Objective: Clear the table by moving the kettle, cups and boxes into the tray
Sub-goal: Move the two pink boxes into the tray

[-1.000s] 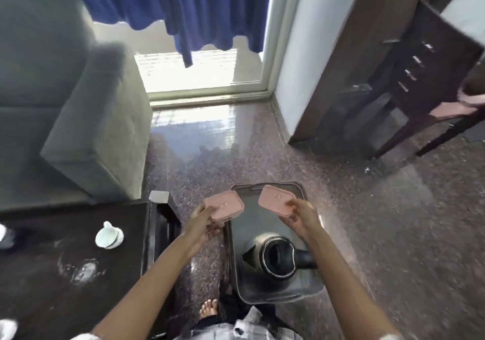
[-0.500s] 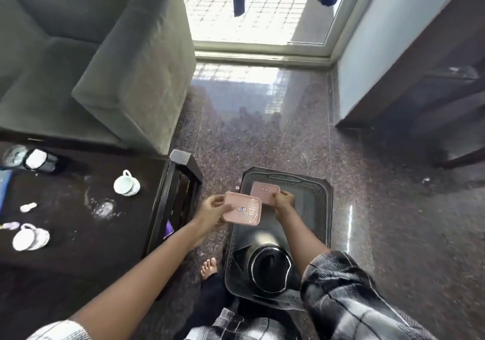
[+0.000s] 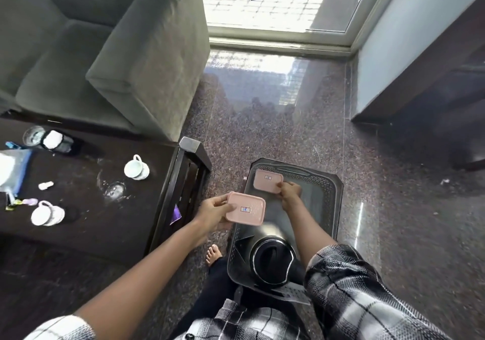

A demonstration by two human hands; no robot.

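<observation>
Compared with a second ago, the right hand (image 3: 288, 191) has been lowered and reached forward, and its pink box (image 3: 267, 184) is now brought down into the far left corner of the tray (image 3: 332, 208); whether the box already rests on the tray floor cannot be told. The fingers are still closed on its near edge. The left hand (image 3: 214, 215) is kept higher, above the tray's left rim, grasping the second pink box (image 3: 245, 208) by its left end.

One box is therefore judged nearly stowed, the other next in line. The kettle (image 3: 273, 259) is already stood in the tray, just near of both hands.

Both boxes are seen as flat, rounded rectangles with pink lids and a small label each. Two white cups (image 3: 136, 168) (image 3: 47, 213) are left on the worktop (image 3: 105, 221), well left of the left hand.
</observation>
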